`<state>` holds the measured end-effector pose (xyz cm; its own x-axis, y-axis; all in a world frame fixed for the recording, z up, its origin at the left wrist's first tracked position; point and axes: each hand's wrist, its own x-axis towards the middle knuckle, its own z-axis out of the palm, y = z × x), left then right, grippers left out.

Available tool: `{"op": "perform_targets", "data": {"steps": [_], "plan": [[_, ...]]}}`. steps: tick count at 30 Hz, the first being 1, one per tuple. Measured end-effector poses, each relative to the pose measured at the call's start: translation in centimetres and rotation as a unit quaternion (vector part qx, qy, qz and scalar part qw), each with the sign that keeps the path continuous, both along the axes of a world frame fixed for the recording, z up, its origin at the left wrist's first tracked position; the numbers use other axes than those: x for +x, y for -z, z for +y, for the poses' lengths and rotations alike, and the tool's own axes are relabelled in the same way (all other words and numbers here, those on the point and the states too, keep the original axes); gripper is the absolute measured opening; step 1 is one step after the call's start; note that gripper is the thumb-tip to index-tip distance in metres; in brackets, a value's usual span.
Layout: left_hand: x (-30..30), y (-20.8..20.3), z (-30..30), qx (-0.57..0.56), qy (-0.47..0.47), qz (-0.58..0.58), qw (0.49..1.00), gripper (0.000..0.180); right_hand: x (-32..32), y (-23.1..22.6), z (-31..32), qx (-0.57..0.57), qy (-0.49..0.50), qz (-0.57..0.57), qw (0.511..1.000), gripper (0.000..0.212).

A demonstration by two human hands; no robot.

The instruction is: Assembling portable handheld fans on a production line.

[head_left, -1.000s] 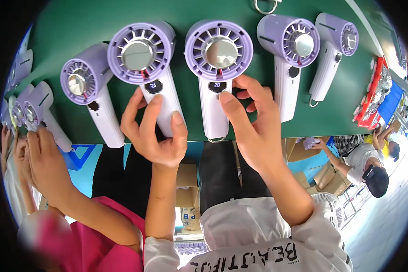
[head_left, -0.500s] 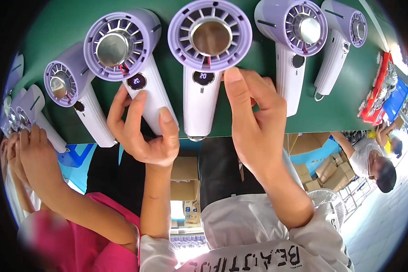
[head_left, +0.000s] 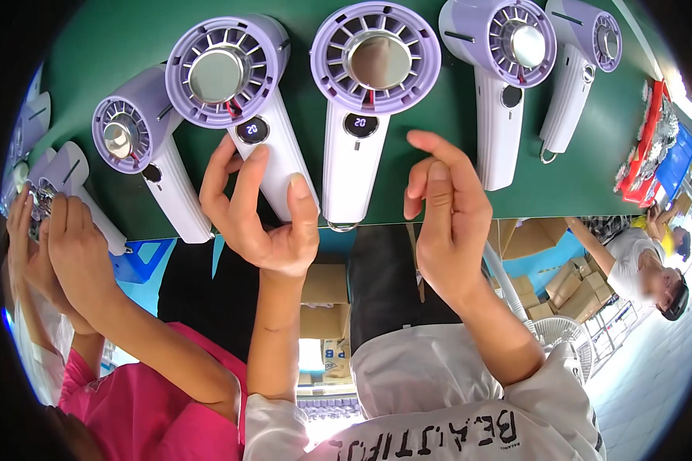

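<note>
A row of lilac-and-white handheld fans lies on the green table. My left hand (head_left: 263, 219) is around the white handle of one handheld fan (head_left: 283, 165), left of the middle. One fingertip rests just below its lit round display, with the thumb at the handle's right side. Beside it, the middle handheld fan (head_left: 351, 165) also has its display lit, and no hand touches it. My right hand (head_left: 450, 211) hovers at the table's near edge, right of that fan. Its index finger stretches out, the other fingers are partly curled, and nothing shows in it.
Further handheld fans lie left (head_left: 173, 192) and right (head_left: 501, 127) on the green table (head_left: 430, 180). A red tray (head_left: 644, 146) with silvery parts and a blue tray (head_left: 677, 165) stand at the far right. A co-worker in pink (head_left: 161, 392) works at left, hands at other fans.
My right hand has come away from the middle fan's handle and moved right, its fingers loosening. My left hand stays on its fan. The whole view has shifted slightly.
</note>
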<state>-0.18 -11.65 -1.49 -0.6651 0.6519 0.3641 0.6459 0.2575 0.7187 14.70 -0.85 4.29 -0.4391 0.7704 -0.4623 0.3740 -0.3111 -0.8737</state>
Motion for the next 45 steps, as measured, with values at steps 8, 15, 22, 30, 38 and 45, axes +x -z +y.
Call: {"op": "perform_targets", "data": {"steps": [8, 15, 22, 30, 38, 45], "plan": [[0.4, 0.0, 0.0, -0.037, 0.004, 0.005, 0.999, 0.041, -3.0, 1.0, 1.7, 0.071, 0.050, -0.020, 0.996, 0.041], [-0.6, -0.2, 0.1, -0.042, -0.006, 0.048, 0.998, 0.034, -4.4, 1.9, 0.9, 0.055, 0.148, 0.028, 0.987, 0.019], [-0.8, -0.5, 0.6, -0.044, -0.001, 0.058, 0.997, 0.033, 0.0, 0.7, -1.9, -0.003, 0.070, 0.030, 0.997, 0.019], [0.8, -0.4, 0.7, -0.051, -0.014, 0.001, 0.999, 0.038, -2.8, -0.7, -1.0, 0.140, -0.006, -0.111, 0.984, 0.067], [2.8, -1.4, 1.0, -0.012, -0.087, -0.067, 0.994, 0.040, -4.6, 0.0, -0.6, 0.229, -0.058, -0.152, 0.960, 0.060], [3.3, -0.5, 1.3, -0.029, -0.091, -0.036, 0.995, 0.040, -3.1, -0.8, 1.8, 0.206, -0.110, -0.139, 0.962, 0.063]]}}
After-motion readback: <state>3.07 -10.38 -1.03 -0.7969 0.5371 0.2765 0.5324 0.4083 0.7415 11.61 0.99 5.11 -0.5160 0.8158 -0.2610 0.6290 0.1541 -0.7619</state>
